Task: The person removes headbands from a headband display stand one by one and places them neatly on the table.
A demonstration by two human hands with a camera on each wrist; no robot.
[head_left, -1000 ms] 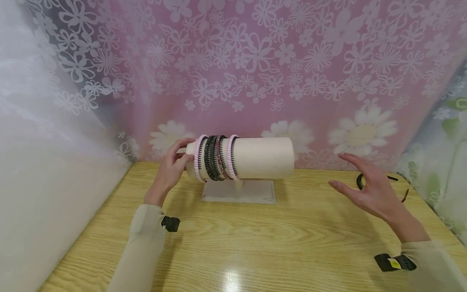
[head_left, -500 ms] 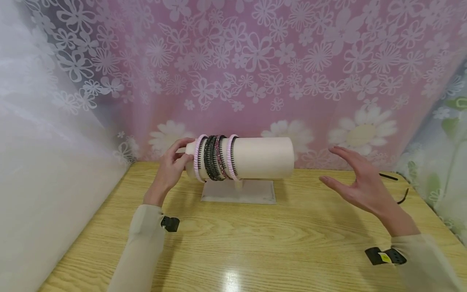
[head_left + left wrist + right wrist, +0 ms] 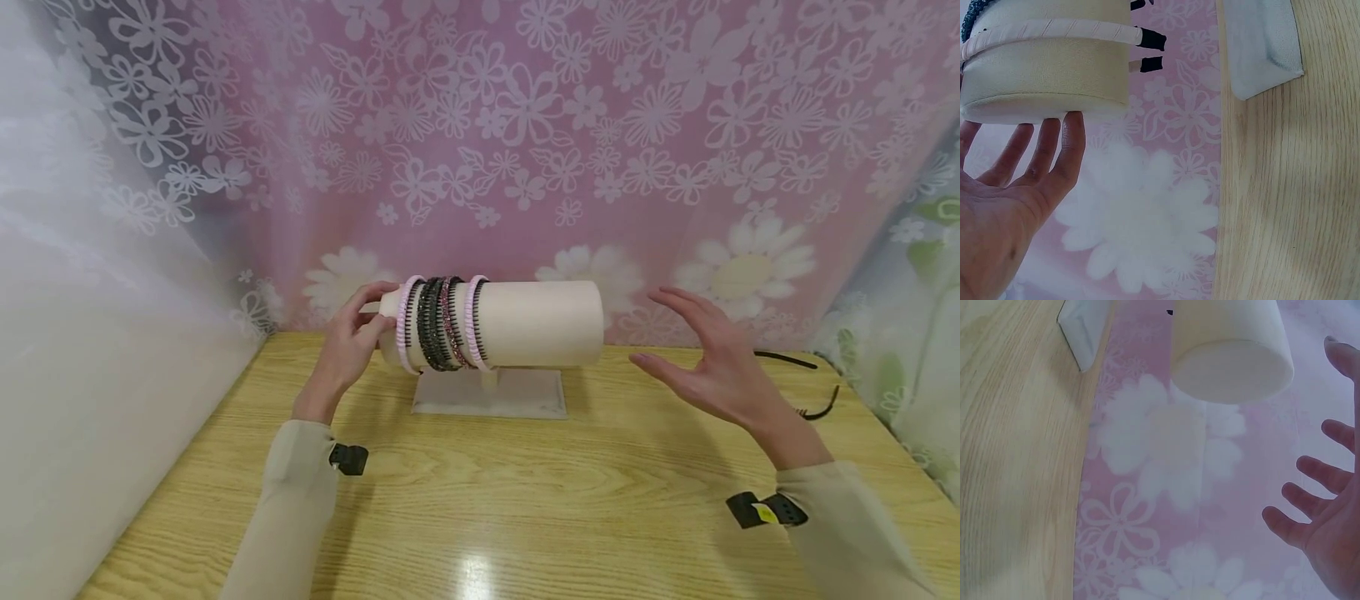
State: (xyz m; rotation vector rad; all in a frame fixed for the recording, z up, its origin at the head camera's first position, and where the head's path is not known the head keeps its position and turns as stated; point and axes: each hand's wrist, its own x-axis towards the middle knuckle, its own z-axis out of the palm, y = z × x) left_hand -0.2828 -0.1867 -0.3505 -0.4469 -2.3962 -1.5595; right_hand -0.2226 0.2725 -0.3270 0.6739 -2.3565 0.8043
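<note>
A cream cylindrical headband stand [image 3: 540, 323] lies horizontally on a post above a flat base [image 3: 525, 398]. Several headbands with comb teeth circle its left half: a pale pink wrapped one [image 3: 406, 327] nearest the end, black beaded ones [image 3: 432, 329], a pink glittery one [image 3: 452, 321], then another pale pink one [image 3: 471, 325]. My left hand [image 3: 347, 346] rests its fingertips [image 3: 1072, 122] against the cylinder's left end face. To the right of the stand, my right hand [image 3: 716, 367] hangs in the air, fingers spread, holding nothing, apart from the cylinder's right end.
Behind my right hand, a dark headband [image 3: 787, 359] with comb teeth lies on the wood-grain table [image 3: 480, 492], partly hidden. A pink flowered curtain [image 3: 495, 125] closes off the back, and a pale sheet [image 3: 112, 350] hangs along the left.
My right hand has moved left toward the stand, uncovering more of one end of the dark headband. My left hand has stayed at the stand's left end.
</note>
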